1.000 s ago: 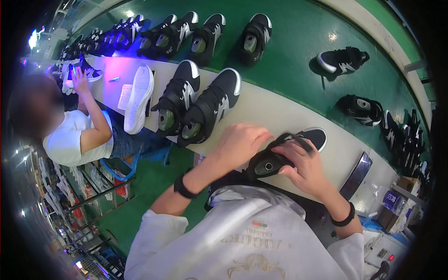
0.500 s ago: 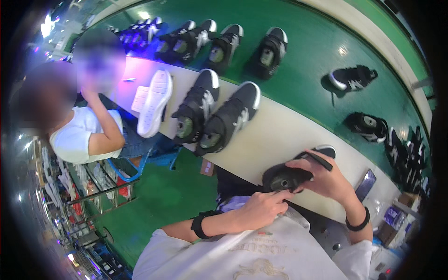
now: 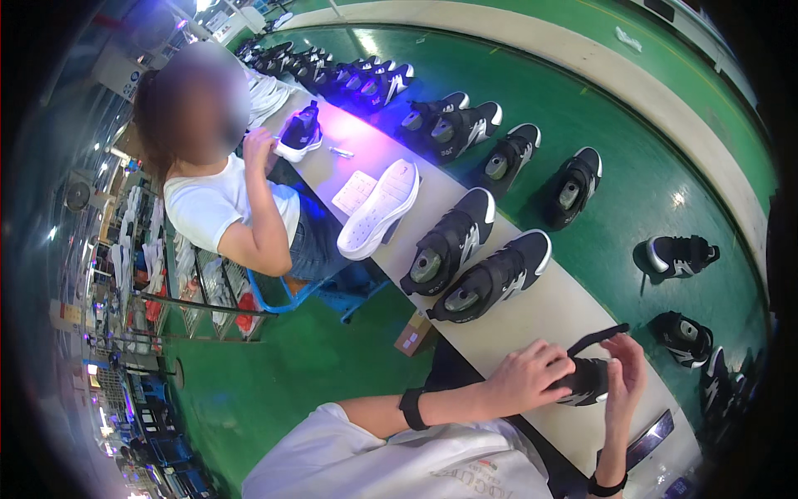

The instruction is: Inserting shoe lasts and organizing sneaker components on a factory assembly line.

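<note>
A black shoe (image 3: 588, 384) lies on the white bench between my hands, partly covered by them. My left hand (image 3: 532, 376) grips its near-left part, with bent fingers over the upper. My right hand (image 3: 625, 378) is curled round its other end, thumb against the side. From beside my left fingers a loose black strap (image 3: 597, 336) rises towards my right fingertips; whether they pinch it I cannot tell. Two black shoes with white toes, a nearer shoe (image 3: 492, 281) and a farther shoe (image 3: 449, 241), stand left of my hands.
A white sole (image 3: 381, 209) lies on the bench (image 3: 573, 291) beside a pink-white card (image 3: 355, 193). Several shoes stand on the green surface (image 3: 615, 108) beyond. A dark phone-like slab (image 3: 648, 441) lies near my right wrist. A co-worker (image 3: 229, 183) sits at the left, near another shoe (image 3: 301, 133).
My view has swung left, so the bench sits lower and farther right. My left hand has moved from the shoe's heel onto its upper. My right hand has shifted to the shoe's far side.
</note>
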`<state>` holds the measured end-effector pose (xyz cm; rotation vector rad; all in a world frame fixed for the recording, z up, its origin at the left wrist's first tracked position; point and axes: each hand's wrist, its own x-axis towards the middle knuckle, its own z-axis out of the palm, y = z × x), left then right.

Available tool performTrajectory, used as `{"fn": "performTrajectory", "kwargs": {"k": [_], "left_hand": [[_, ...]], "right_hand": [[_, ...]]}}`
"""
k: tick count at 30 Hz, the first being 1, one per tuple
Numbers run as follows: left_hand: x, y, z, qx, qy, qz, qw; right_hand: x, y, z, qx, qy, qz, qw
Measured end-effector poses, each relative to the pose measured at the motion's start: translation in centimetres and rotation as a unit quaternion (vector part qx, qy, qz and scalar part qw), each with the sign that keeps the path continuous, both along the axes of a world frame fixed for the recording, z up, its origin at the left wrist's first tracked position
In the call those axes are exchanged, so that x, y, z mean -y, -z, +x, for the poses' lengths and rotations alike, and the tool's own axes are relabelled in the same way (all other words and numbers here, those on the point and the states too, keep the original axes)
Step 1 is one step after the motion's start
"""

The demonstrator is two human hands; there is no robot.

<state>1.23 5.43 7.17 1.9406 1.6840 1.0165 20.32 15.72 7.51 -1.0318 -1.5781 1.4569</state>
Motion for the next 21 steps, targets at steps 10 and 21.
{"fn": "performTrajectory", "kwargs": {"k": [10, 21], "left_hand": [[-2.1, -0.5, -0.6, 0.095, -0.018, -0.089, 0.991], [-5.0, 2.1, -3.2, 0.186, -0.031, -0.220, 0.957]], "right_hand": [[0.9, -0.2, -3.2, 0.067, 0.059, 0.097, 0.991], [1.6, 1.3, -5.4, 0.008, -0.018, 0.220, 0.975]]}}
